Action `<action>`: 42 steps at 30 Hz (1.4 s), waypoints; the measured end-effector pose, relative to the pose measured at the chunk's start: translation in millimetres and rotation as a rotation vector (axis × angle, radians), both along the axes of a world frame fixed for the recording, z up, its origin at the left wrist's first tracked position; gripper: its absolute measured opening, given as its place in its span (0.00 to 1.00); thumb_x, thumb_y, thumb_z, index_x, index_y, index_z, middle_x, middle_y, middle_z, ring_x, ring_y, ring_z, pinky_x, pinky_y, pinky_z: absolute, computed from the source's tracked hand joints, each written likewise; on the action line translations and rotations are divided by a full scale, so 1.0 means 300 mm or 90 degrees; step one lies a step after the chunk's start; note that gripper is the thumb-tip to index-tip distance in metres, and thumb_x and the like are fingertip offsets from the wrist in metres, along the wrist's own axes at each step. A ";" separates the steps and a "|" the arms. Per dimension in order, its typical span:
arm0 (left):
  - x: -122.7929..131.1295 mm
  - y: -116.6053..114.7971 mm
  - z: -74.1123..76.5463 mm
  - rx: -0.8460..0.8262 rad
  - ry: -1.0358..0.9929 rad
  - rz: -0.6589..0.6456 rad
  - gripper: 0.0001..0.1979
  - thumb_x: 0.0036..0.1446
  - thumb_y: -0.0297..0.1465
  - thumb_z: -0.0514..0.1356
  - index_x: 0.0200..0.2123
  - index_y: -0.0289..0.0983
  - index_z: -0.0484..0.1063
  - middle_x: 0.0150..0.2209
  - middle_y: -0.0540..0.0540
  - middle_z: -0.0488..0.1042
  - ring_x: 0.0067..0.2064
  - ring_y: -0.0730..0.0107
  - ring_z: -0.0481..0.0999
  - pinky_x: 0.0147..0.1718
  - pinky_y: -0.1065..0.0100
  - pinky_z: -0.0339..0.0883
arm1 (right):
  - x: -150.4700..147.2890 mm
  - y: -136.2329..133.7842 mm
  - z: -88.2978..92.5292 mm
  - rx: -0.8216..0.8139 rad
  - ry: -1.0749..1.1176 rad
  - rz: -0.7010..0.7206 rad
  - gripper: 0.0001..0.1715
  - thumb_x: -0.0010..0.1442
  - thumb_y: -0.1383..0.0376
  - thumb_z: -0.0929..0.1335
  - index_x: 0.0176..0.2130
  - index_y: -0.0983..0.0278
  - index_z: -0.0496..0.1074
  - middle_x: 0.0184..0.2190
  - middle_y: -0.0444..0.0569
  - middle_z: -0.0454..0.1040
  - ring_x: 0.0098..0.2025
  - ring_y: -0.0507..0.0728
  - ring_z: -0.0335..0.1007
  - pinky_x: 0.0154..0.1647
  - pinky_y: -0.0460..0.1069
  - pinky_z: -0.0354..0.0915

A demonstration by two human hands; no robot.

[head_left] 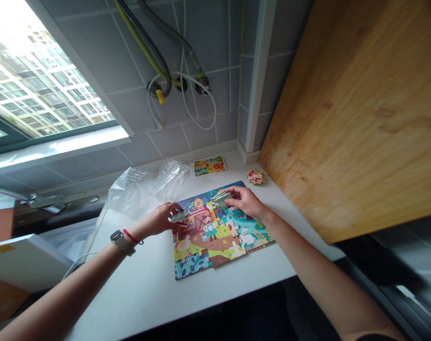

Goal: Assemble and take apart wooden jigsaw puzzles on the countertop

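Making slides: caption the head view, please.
Left hand and right hand hold pieces over a puzzle on a white table.

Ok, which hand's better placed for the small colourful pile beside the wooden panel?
Probably the right hand: it's nearer the small colourful pile, though its fingers hold pale pieces. The left hand is farther, by the left edge of the rectangular multicoloured puzzle.

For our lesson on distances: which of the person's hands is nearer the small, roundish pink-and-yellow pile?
Right. The right hand is just in front of the pile, not touching; the left hand is farther off, at the left edge of the colourful, rectangular jigsaw puzzle.
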State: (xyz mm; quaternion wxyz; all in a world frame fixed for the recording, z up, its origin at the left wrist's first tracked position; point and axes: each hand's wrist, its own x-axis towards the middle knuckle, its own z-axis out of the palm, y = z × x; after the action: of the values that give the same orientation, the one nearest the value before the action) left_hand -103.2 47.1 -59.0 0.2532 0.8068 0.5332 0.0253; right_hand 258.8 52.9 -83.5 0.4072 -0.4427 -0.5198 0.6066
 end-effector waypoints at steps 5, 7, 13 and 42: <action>0.011 0.026 0.014 -0.009 0.044 -0.010 0.27 0.43 0.47 0.73 0.42 0.38 0.74 0.41 0.43 0.79 0.39 0.58 0.78 0.38 0.63 0.70 | 0.003 -0.003 0.006 0.005 -0.004 -0.001 0.24 0.50 0.62 0.80 0.47 0.63 0.78 0.35 0.45 0.76 0.35 0.53 0.77 0.30 0.45 0.72; 0.015 0.027 0.023 -0.002 0.040 -0.015 0.26 0.43 0.47 0.73 0.41 0.38 0.74 0.40 0.43 0.79 0.39 0.58 0.78 0.38 0.63 0.69 | 0.004 -0.005 0.008 0.006 -0.006 -0.003 0.24 0.50 0.62 0.80 0.47 0.62 0.78 0.35 0.45 0.76 0.35 0.53 0.77 0.29 0.45 0.72; 0.023 -0.001 0.039 -0.004 0.013 0.013 0.22 0.44 0.44 0.72 0.38 0.40 0.69 0.39 0.44 0.80 0.36 0.61 0.77 0.34 0.65 0.67 | 0.003 -0.006 0.009 0.007 -0.007 -0.003 0.24 0.50 0.61 0.80 0.47 0.62 0.78 0.37 0.46 0.77 0.36 0.54 0.76 0.30 0.46 0.73; 0.076 -0.141 0.086 -0.028 0.006 -0.058 0.14 0.48 0.40 0.75 0.35 0.39 0.81 0.43 0.41 0.78 0.42 0.57 0.79 0.44 0.62 0.73 | 0.001 -0.005 0.014 0.000 -0.003 -0.016 0.22 0.50 0.63 0.81 0.45 0.61 0.79 0.36 0.45 0.77 0.34 0.53 0.77 0.29 0.45 0.73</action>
State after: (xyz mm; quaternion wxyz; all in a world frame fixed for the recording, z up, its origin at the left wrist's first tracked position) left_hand -80.5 4.9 -33.3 0.2694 0.8246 0.4975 -0.0021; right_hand 259.0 51.5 -79.4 0.4137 -0.4507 -0.5150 0.6004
